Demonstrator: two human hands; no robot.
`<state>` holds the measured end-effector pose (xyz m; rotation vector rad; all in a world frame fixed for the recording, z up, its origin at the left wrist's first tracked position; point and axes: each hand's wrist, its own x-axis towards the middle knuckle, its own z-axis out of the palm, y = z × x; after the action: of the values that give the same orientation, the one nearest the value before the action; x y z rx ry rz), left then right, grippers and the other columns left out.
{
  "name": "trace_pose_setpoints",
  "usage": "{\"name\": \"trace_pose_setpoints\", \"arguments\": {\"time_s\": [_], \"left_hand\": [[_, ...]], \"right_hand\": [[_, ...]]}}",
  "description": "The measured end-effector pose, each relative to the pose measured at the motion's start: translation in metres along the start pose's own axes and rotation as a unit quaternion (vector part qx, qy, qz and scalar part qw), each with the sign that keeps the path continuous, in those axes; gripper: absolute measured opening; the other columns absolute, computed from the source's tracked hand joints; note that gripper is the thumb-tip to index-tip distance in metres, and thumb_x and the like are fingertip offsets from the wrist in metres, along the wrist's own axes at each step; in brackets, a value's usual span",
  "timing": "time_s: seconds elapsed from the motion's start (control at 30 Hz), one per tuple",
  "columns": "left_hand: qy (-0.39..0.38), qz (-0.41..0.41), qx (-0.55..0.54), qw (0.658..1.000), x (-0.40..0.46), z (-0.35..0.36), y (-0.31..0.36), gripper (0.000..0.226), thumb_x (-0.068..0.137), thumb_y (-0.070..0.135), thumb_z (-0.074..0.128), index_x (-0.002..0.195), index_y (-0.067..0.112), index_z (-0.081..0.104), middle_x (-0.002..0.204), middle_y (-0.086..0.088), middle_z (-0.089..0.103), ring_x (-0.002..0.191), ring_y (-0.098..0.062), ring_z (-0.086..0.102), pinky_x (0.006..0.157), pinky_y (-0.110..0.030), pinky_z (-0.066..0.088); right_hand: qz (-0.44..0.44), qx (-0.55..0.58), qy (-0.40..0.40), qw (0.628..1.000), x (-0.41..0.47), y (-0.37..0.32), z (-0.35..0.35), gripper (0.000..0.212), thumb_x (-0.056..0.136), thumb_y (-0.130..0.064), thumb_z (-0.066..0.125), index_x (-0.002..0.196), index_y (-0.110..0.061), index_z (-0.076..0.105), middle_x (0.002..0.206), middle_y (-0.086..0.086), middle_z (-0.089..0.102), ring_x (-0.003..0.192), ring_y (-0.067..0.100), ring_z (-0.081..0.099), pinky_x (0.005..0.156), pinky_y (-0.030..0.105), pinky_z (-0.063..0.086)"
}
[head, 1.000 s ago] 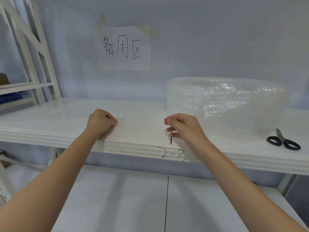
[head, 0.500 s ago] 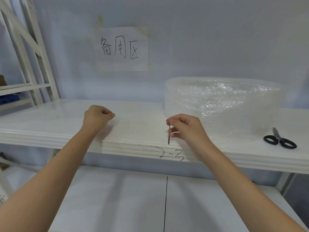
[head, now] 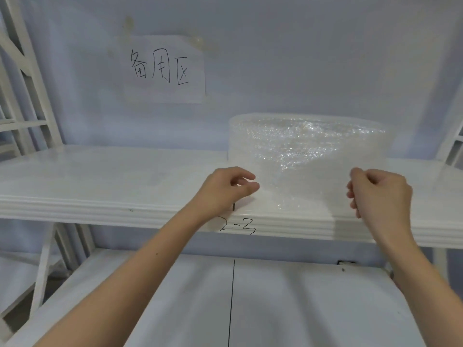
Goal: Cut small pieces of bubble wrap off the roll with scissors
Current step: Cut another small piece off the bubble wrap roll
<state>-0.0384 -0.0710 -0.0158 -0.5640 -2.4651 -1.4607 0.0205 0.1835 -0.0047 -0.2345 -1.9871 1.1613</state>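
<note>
The bubble wrap roll [head: 305, 139] stands on its end on the white upper shelf [head: 100, 181], right of centre. In front of it a translucent bubble wrap sheet [head: 303, 189] is stretched between my hands, blurring the lower part of the roll. My left hand [head: 225, 187] pinches the sheet's left edge between thumb and fingers. My right hand [head: 378, 194] grips its right edge with curled fingers. Both hands hover just above the shelf's front edge. The scissors do not show in this view.
A paper sign [head: 164, 68] with handwriting is taped to the wall above the shelf. "2-3" [head: 238, 226] is written on the shelf's front lip. A lower white shelf [head: 288, 304] lies beneath my arms. White rack frames [head: 30, 96] stand at the left.
Both hands have moved right and now hold the sheet up in front of the roll. The view has shifted, and the scissors seen earlier right of the roll no longer show.
</note>
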Motion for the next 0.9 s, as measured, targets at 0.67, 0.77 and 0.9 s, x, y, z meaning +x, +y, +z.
{"name": "trace_pose_setpoints", "arguments": {"time_s": [0.67, 0.77, 0.9], "left_hand": [[-0.086, -0.006, -0.071, 0.994, 0.005, 0.056, 0.023, 0.014, 0.091, 0.022, 0.067, 0.088, 0.011, 0.074, 0.079, -0.002, 0.07, 0.057, -0.002, 0.055, 0.06, -0.017, 0.048], [-0.094, -0.011, -0.076, 0.993, 0.005, 0.054, 0.023, 0.013, 0.09, 0.021, 0.068, 0.09, 0.009, 0.074, 0.083, -0.008, 0.071, 0.066, -0.008, 0.058, 0.068, -0.021, 0.052], [-0.107, -0.016, -0.086, 0.99, 0.004, 0.055, 0.024, 0.013, 0.09, 0.019, 0.068, 0.09, 0.007, 0.074, 0.081, -0.007, 0.068, 0.068, -0.011, 0.058, 0.07, -0.02, 0.053]], "right_hand": [[0.099, -0.443, -0.201, 0.868, 0.072, 0.045, -0.052, 0.034, 0.081, -0.03, 0.069, 0.067, -0.003, 0.052, 0.062, 0.011, 0.06, 0.051, 0.027, 0.058, 0.053, 0.027, 0.045], [0.113, -0.471, -0.256, 0.837, 0.077, 0.032, -0.054, 0.03, 0.08, -0.026, 0.069, 0.07, -0.003, 0.052, 0.066, 0.01, 0.059, 0.059, 0.029, 0.06, 0.06, 0.032, 0.05], [0.114, -0.486, -0.288, 0.817, 0.08, 0.027, -0.057, 0.034, 0.08, -0.028, 0.071, 0.069, -0.004, 0.051, 0.065, 0.009, 0.053, 0.068, 0.029, 0.054, 0.063, 0.032, 0.046]]}}
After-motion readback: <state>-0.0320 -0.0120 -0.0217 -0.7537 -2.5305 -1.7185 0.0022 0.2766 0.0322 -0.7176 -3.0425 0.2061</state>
